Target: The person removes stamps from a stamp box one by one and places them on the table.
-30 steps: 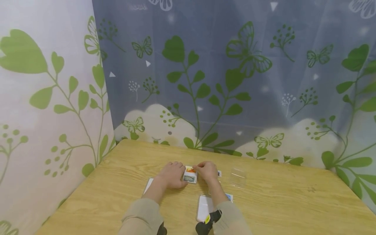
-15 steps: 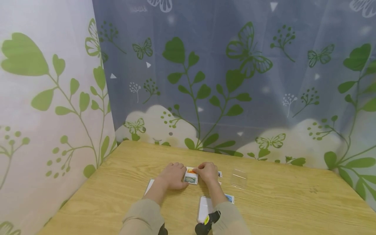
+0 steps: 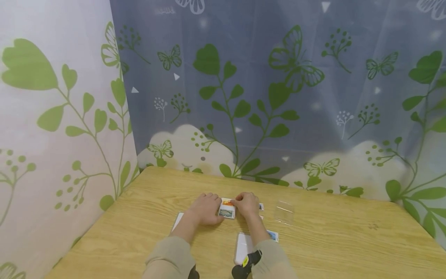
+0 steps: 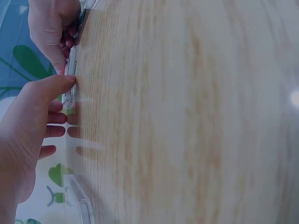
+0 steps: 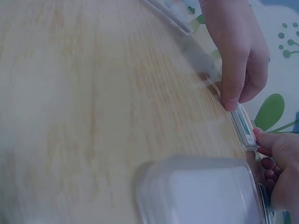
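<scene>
A small clear case (image 3: 227,217) of picture cards lies on the table between the hands. Its cards show a grey-green picture (image 3: 227,212) and an orange one (image 3: 227,202). My left hand (image 3: 204,210) holds the case at its left side; in the left wrist view the thumb (image 4: 58,86) is on the near corner of the case (image 4: 69,99), with the other fingers behind. From the right side, my right hand (image 3: 246,204) pinches the orange card near its edge, thumb and forefinger together, other fingers curled. The fingertips partly hide that card.
An upturned-looking clear plastic piece (image 3: 283,212) lies to the right. A clear box with a white inside (image 3: 242,248) sits under the right forearm, beside a blue card (image 3: 273,235). Another card (image 3: 261,206) shows past the right hand. A white-topped case (image 3: 177,219) lies left of the left forearm.
The right fingertips have shifted slightly over the orange card, which appears a little lower in the case. The left hand keeps its place. The whole view has shifted slightly.
</scene>
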### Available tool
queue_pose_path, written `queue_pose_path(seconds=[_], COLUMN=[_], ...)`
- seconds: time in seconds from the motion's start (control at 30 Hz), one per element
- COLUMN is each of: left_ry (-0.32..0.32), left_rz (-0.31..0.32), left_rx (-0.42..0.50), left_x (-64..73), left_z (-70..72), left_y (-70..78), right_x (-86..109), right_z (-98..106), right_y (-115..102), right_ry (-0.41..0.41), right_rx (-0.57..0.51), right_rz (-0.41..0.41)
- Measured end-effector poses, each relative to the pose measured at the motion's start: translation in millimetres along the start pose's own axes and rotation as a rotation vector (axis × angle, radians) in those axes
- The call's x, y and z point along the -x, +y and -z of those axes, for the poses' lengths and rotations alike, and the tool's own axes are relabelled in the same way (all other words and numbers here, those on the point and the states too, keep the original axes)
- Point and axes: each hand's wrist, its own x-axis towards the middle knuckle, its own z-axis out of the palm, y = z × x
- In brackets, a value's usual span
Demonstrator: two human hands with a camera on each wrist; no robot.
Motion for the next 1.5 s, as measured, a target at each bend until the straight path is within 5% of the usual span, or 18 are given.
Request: queue_pose_path(seconds=[0.7,1.23,1.5], left_ry=[0.009,0.054,0.012], left_rz=[0.011,-0.021,-0.003], left_rx=[0.031,-0.004,0.003], left_x=[6.1,4.3,3.1], left_z=[2.9,3.8,6.8], left_y=[0.7,0.9,2.9], right_x=[4.4,3.0,4.3], right_z=[2.9,1.5,2.2], right_y=[-1.8,-0.6,-0.1], right_ry=[-0.073,0.012,0.063], right_rx=[0.007,-0.027,-0.059], right_rz=[0.031,0.06,0.069])
